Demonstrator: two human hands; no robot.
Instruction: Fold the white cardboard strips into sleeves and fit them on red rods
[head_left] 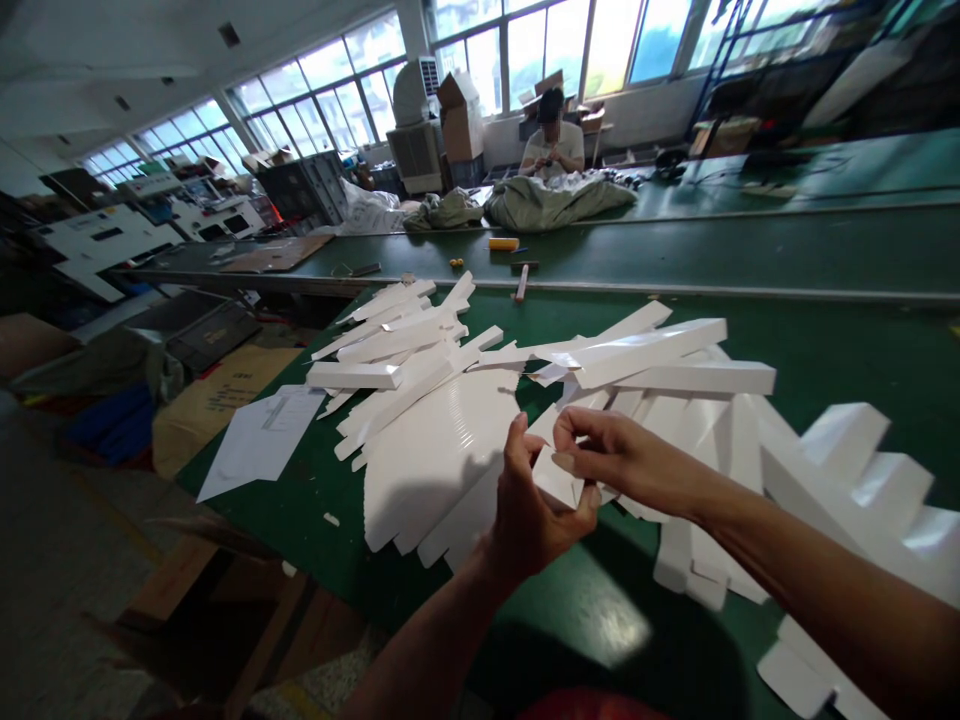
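Observation:
My left hand (534, 510) and my right hand (615, 455) meet over the near edge of a green table (840, 350). Both pinch the same white flat carton blank (556, 476), thumbs and fingers closed on its edge. Under and behind the hands lies a fanned heap of flat white blanks (435, 440). Several folded long white boxes (660, 355) lie piled behind it, with more folded boxes (847, 470) to the right under my right forearm.
A white sheet (262, 435) hangs over the table's left edge. Cardboard and a wooden frame (217, 590) lie on the floor to the left. A seated person (553, 145) works at a far table with grey bags (551, 200). A second green bench (675, 250) runs across.

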